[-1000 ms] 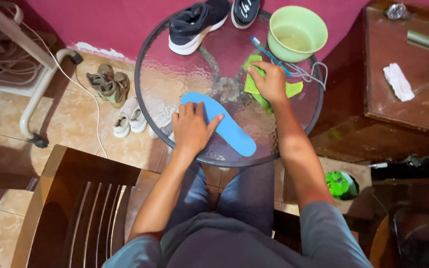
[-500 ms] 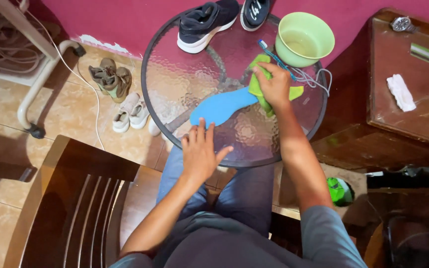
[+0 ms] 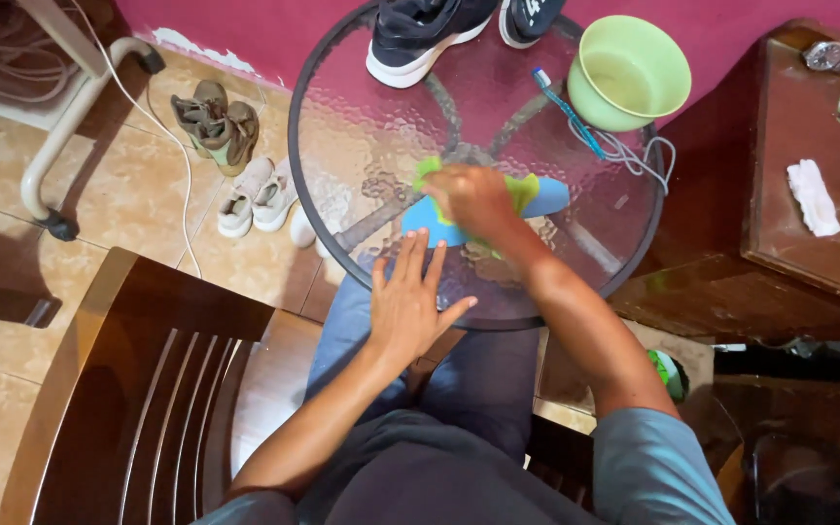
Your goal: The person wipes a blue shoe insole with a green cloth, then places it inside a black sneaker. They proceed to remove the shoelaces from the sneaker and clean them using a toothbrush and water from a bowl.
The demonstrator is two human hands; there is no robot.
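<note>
Nearest, the left hand lies flat at the near rim of the round glass surface, its grip spread, fingers splayed and pointing away, holding nothing; half a second ago it sat in much the same spot with the blue insole just ahead of its fingertips. The insole has since swung round and now lies crosswise near the middle of the glass, its toe end pointing right. The right hand has moved in from the right side of the surface to the centre, its grip closed down on a green cloth pressed onto the insole, which covers most of it. Open glass remains to the left of the hands and along the near right rim. Farther off, a blue toothbrush and a grey cord lie by a green bowl at the far right edge, with two dark sneakers across the far rim.
</note>
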